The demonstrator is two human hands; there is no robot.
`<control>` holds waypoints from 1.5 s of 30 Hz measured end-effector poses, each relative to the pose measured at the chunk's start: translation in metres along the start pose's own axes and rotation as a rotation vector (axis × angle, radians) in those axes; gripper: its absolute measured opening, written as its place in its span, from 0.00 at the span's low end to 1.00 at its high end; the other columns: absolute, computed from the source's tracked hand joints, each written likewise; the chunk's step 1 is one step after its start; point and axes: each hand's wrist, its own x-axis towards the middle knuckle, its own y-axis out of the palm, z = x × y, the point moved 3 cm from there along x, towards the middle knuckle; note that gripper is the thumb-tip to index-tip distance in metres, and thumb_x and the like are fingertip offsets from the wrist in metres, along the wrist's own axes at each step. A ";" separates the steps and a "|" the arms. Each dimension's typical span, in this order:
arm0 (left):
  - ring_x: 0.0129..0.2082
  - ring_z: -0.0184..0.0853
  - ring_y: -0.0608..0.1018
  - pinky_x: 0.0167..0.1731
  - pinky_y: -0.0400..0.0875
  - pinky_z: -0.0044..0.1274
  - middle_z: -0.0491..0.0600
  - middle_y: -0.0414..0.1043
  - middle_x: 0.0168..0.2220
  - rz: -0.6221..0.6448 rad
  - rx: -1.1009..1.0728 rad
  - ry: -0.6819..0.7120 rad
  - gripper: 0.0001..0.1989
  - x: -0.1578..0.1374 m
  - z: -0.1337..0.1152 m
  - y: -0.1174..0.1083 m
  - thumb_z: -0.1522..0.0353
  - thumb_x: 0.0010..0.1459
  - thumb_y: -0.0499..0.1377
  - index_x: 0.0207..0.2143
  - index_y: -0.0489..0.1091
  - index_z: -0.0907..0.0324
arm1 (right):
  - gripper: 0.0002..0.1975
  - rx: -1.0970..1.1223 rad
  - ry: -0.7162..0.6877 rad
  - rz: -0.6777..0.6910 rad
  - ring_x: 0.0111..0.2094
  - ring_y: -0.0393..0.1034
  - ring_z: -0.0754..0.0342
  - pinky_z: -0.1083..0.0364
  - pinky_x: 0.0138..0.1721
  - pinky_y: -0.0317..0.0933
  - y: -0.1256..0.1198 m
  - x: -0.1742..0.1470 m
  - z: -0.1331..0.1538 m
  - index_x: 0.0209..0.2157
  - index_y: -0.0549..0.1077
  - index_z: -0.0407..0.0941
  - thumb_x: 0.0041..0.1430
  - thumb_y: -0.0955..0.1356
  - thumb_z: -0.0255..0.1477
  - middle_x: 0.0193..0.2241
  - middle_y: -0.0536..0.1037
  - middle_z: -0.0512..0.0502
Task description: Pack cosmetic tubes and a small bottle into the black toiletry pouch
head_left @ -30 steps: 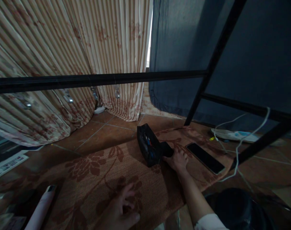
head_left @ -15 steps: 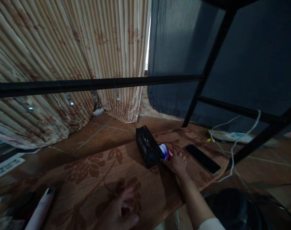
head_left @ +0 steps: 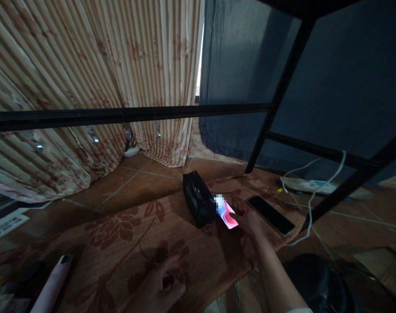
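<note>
My right hand (head_left: 248,221) reaches to a smartphone (head_left: 229,217) with a lit pink and blue screen. One digit extends over the screen's right edge; the other fingers are dark and blurred, and I see no grip around the phone. A black zip pouch (head_left: 199,202), its top open with small items inside, stands just left of the phone. My left hand (head_left: 163,280) hovers low over the patterned brown cloth (head_left: 126,243), holding nothing, fingers loosely bent and apart from the thumb. A second phone (head_left: 271,215) with a dark screen lies right of my right hand.
A pale pink cylindrical object (head_left: 52,282) with a dark end lies at lower left. A black metal bar (head_left: 129,115) crosses ahead, joining a black frame post (head_left: 283,91). A white cable (head_left: 312,202) hangs at right. Striped curtains (head_left: 145,65) and a dark blue cloth (head_left: 237,78) hang behind.
My right hand has shifted slightly right and down, uncovering more of the lit phone screen. The left hand has barely moved. The whole view has shifted a little.
</note>
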 end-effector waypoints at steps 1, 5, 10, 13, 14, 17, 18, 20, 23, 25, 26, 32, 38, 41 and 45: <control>0.50 0.42 0.77 0.51 0.70 0.30 0.57 0.72 0.56 0.000 0.003 -0.010 0.31 -0.001 -0.002 0.000 0.58 0.51 0.61 0.58 0.69 0.59 | 0.21 0.011 0.015 0.020 0.41 0.75 0.41 0.45 0.43 0.65 -0.002 0.001 -0.004 0.41 0.78 0.45 0.45 0.73 0.40 0.35 0.80 0.41; 0.53 0.43 0.76 0.53 0.70 0.31 0.56 0.72 0.57 0.030 0.020 -0.038 0.31 -0.001 -0.003 0.000 0.57 0.51 0.62 0.57 0.69 0.58 | 0.23 -0.009 0.091 0.038 0.47 0.73 0.38 0.43 0.47 0.64 -0.006 0.002 -0.013 0.41 0.78 0.45 0.39 0.74 0.35 0.39 0.80 0.39; 0.54 0.43 0.76 0.54 0.69 0.30 0.55 0.72 0.57 0.011 0.036 -0.013 0.29 0.000 -0.001 0.000 0.57 0.53 0.61 0.57 0.70 0.57 | 0.32 0.051 0.196 -0.080 0.59 0.61 0.28 0.32 0.55 0.53 0.002 0.002 -0.006 0.44 0.77 0.45 0.34 0.77 0.44 0.51 0.75 0.30; 0.55 0.43 0.75 0.54 0.70 0.30 0.55 0.72 0.57 0.031 0.047 -0.018 0.30 -0.001 -0.004 0.000 0.57 0.53 0.60 0.57 0.69 0.57 | 0.36 0.177 0.239 -0.189 0.60 0.59 0.25 0.30 0.56 0.51 0.003 0.003 0.002 0.46 0.75 0.42 0.39 0.73 0.52 0.54 0.72 0.24; 0.54 0.43 0.75 0.54 0.70 0.30 0.55 0.73 0.57 0.029 0.051 -0.020 0.29 -0.002 -0.006 -0.001 0.57 0.54 0.60 0.57 0.69 0.57 | 0.36 0.240 0.241 -0.220 0.58 0.62 0.27 0.32 0.55 0.53 0.002 0.004 0.004 0.45 0.75 0.41 0.41 0.72 0.53 0.52 0.74 0.24; 0.53 0.43 0.76 0.54 0.69 0.31 0.54 0.73 0.56 0.043 0.093 -0.029 0.28 -0.005 -0.011 -0.001 0.58 0.55 0.58 0.58 0.69 0.56 | 0.32 0.466 0.227 -0.301 0.47 0.73 0.36 0.42 0.48 0.64 -0.005 0.003 0.008 0.40 0.75 0.40 0.47 0.68 0.54 0.42 0.79 0.31; 0.53 0.43 0.76 0.54 0.69 0.31 0.54 0.73 0.56 0.054 0.113 -0.033 0.28 -0.005 -0.012 -0.001 0.58 0.55 0.58 0.58 0.68 0.56 | 0.31 0.545 0.225 -0.328 0.43 0.74 0.40 0.45 0.44 0.67 -0.007 0.002 0.007 0.39 0.75 0.41 0.47 0.67 0.54 0.38 0.80 0.34; 0.53 0.43 0.76 0.55 0.68 0.32 0.54 0.73 0.56 0.067 0.153 -0.036 0.28 -0.005 -0.013 -0.001 0.58 0.56 0.57 0.58 0.68 0.56 | 0.29 0.696 0.235 -0.384 0.36 0.75 0.46 0.50 0.36 0.68 -0.012 -0.001 0.005 0.36 0.73 0.41 0.47 0.67 0.54 0.33 0.79 0.39; 0.53 0.43 0.76 0.55 0.68 0.33 0.54 0.72 0.57 0.104 0.173 -0.045 0.29 -0.005 -0.012 0.000 0.57 0.57 0.56 0.59 0.66 0.57 | 0.26 0.886 0.272 -0.454 0.26 0.71 0.53 0.55 0.26 0.64 -0.018 -0.010 0.001 0.31 0.71 0.42 0.44 0.70 0.52 0.25 0.76 0.47; 0.53 0.43 0.76 0.55 0.68 0.33 0.54 0.72 0.57 0.123 0.180 -0.047 0.29 -0.005 -0.011 0.001 0.57 0.57 0.56 0.60 0.66 0.57 | 0.23 0.985 0.296 -0.493 0.23 0.68 0.56 0.57 0.22 0.61 -0.024 -0.018 0.000 0.28 0.71 0.43 0.42 0.72 0.49 0.22 0.74 0.50; 0.53 0.43 0.76 0.54 0.68 0.32 0.54 0.72 0.57 0.124 0.178 -0.038 0.29 -0.005 -0.011 0.000 0.57 0.57 0.56 0.60 0.66 0.57 | 0.22 1.029 0.302 -0.509 0.22 0.67 0.57 0.58 0.21 0.60 -0.028 -0.022 0.001 0.28 0.71 0.43 0.42 0.73 0.47 0.22 0.73 0.51; 0.50 0.42 0.77 0.51 0.70 0.31 0.53 0.74 0.55 0.108 0.142 0.014 0.27 -0.006 -0.012 -0.001 0.58 0.57 0.57 0.58 0.68 0.56 | 0.16 1.247 0.250 -0.513 0.19 0.61 0.63 0.62 0.19 0.57 -0.048 -0.047 0.020 0.23 0.68 0.43 0.46 0.74 0.40 0.19 0.68 0.56; 0.49 0.43 0.78 0.50 0.70 0.32 0.54 0.76 0.52 0.079 0.142 0.064 0.26 -0.004 -0.007 -0.003 0.58 0.57 0.58 0.56 0.70 0.56 | 0.15 1.367 0.240 -0.451 0.18 0.61 0.63 0.63 0.17 0.56 -0.050 -0.071 0.045 0.24 0.67 0.43 0.47 0.74 0.37 0.19 0.67 0.56; 0.48 0.43 0.78 0.50 0.70 0.32 0.56 0.76 0.51 0.027 0.094 0.079 0.27 -0.001 -0.005 -0.008 0.59 0.56 0.58 0.56 0.70 0.60 | 0.16 1.396 0.217 -0.427 0.18 0.60 0.63 0.62 0.18 0.56 -0.052 -0.078 0.059 0.24 0.65 0.44 0.50 0.73 0.37 0.19 0.65 0.58; 0.46 0.43 0.79 0.48 0.71 0.32 0.54 0.79 0.45 -0.097 -0.011 0.123 0.23 0.003 -0.011 -0.023 0.59 0.54 0.59 0.50 0.74 0.60 | 0.17 1.384 0.161 -0.427 0.17 0.55 0.64 0.62 0.18 0.52 -0.049 -0.093 0.088 0.23 0.63 0.45 0.52 0.72 0.38 0.19 0.63 0.59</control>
